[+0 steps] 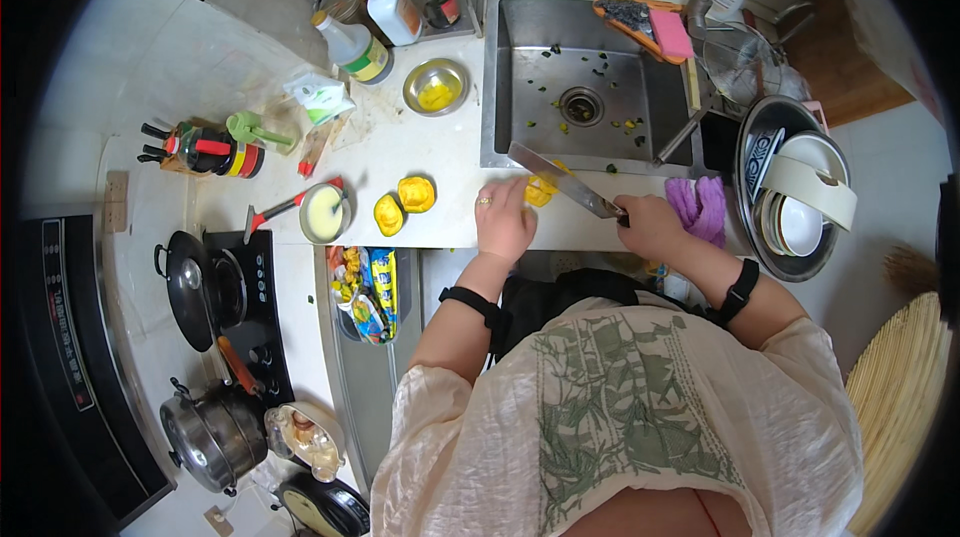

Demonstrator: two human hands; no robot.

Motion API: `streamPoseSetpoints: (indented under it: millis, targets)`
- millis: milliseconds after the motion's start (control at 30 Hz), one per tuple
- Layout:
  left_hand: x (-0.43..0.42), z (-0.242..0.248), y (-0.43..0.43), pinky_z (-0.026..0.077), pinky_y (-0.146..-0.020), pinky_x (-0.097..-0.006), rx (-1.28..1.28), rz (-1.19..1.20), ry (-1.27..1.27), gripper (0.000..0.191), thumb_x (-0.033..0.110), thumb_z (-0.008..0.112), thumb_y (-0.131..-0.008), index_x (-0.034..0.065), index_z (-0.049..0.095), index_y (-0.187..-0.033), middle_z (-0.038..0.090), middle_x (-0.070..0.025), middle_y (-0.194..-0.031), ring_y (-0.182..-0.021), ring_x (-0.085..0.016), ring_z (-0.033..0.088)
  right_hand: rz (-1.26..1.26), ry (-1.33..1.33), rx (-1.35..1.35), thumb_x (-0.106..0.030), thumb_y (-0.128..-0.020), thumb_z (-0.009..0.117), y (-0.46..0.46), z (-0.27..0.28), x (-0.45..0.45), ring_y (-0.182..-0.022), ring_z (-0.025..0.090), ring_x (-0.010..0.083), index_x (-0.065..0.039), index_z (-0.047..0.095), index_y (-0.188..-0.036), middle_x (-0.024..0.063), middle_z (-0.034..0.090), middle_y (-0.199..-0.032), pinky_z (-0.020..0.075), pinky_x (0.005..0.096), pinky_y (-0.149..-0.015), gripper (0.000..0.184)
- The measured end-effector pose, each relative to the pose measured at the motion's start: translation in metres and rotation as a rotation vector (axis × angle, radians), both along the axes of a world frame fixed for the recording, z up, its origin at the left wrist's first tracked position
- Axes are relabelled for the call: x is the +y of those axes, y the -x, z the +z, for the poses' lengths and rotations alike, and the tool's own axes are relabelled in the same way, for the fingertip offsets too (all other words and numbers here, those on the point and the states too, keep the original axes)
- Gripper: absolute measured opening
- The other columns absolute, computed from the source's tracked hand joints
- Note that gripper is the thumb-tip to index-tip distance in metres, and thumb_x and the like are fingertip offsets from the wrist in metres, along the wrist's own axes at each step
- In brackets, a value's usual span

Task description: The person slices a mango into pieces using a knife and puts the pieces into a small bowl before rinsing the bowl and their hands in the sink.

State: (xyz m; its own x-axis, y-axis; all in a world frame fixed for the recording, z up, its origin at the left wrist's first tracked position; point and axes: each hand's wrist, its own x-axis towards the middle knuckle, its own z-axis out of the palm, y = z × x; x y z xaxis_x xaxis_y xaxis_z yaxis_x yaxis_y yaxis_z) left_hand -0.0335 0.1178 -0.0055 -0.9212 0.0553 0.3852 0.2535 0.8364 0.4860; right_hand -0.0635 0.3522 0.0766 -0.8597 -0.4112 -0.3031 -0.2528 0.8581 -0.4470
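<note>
My right hand (651, 226) grips the dark handle of a kitchen knife (559, 178). Its broad blade slants up and left, over the front rim of the sink. Partly under the blade lie yellow pieces of what looks like small pumpkin (538, 192) on the counter. Flat beside them, at their left, my left hand (504, 218) rests with its fingertips turned down; whether anything is beneath the fingers is hidden. Farther left sit two hollowed yellow pumpkin halves (416, 194). A metal bowl (411, 91) behind them contains yellow pulp.
Green peel scraps dot the steel sink (504, 154). A purple cloth (697, 203) lies right of my right hand, before a large basin (806, 267) of dishes. Leftward are a bowl of pale-yellow liquid (325, 213), a red-handled peeler (277, 211) and an open drawer (409, 297) holding packets.
</note>
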Motion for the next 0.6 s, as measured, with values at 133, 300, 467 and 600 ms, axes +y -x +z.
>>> streamPoseSetpoints:
  millis: [133,300,467,600]
  targets:
    - [0.005,-0.004,-0.001,0.036,-0.087,-0.0413,-0.080,0.064,0.059,0.032,0.016,0.063,-0.066,0.0085,0.061,-0.097,0.054,-0.0082,-0.096,-0.097,-0.031,0.046,0.002,-0.003,-0.013,-0.012,-0.068,0.055,-0.002,0.002,0.003,-0.075,0.059,0.0357,-0.009,0.063,-0.087,0.0171,0.062,-0.074,0.0460,0.0455,-0.069,0.020]
    - [0.010,-0.008,-0.014,0.035,-0.084,-0.0417,-0.121,0.121,0.103,0.030,0.022,0.069,-0.063,0.0112,0.061,-0.090,0.055,-0.0066,-0.095,-0.099,-0.029,0.047,0.018,-0.028,-0.053,-0.011,-0.067,0.056,-0.011,0.004,0.003,-0.076,0.059,0.0357,-0.008,0.063,-0.085,0.0172,0.062,-0.075,0.0464,0.0452,-0.071,0.020]
    - [0.015,-0.015,-0.024,0.031,-0.083,-0.0420,-0.032,0.191,0.104,0.026,0.026,0.070,-0.064,0.0144,0.062,-0.085,0.056,-0.0033,-0.091,-0.097,-0.027,0.047,0.053,-0.040,-0.076,-0.010,-0.067,0.055,-0.016,0.000,0.002,-0.076,0.060,0.0358,-0.008,0.063,-0.085,0.0173,0.063,-0.075,0.0468,0.0450,-0.070,0.020]
    - [0.015,-0.018,-0.028,0.029,-0.082,-0.0416,0.043,0.217,0.123,0.019,0.026,0.070,-0.064,0.0160,0.063,-0.079,0.057,-0.0009,-0.085,-0.094,-0.025,0.048,0.084,-0.032,-0.080,-0.010,-0.067,0.054,-0.018,-0.004,-0.003,-0.075,0.060,0.0357,-0.008,0.063,-0.083,0.0176,0.062,-0.075,0.0470,0.0451,-0.069,0.018]
